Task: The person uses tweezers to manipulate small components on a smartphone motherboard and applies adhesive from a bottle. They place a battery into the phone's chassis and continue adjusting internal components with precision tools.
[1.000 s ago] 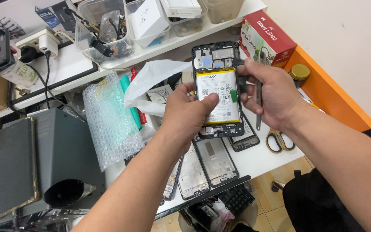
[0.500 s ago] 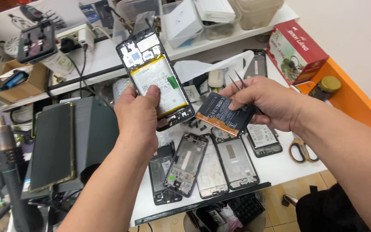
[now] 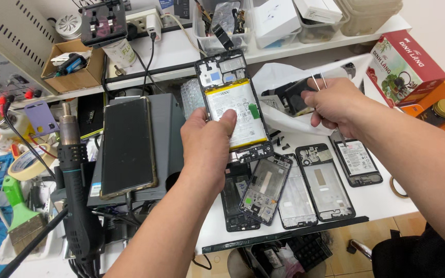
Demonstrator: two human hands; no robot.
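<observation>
Cluttered repair bench (image 3: 387, 201): left hand (image 3: 209, 144) grips opened phone (image 3: 235, 110), long axis upright; right hand (image 3: 336, 103), closed on tweezers (image 3: 319, 82) w/ dark part, sits beside it.

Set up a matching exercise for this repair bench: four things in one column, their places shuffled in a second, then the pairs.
Things:
1. opened phone
2. tweezers
3. red box
4. hot-air gun

Places:
A. far right of the bench, beside the orange edge
B. held up in the left hand
C. standing at the left, in front of the grey machine
D. pinched in the right hand

Pairs: 1-B, 2-D, 3-A, 4-C
</observation>
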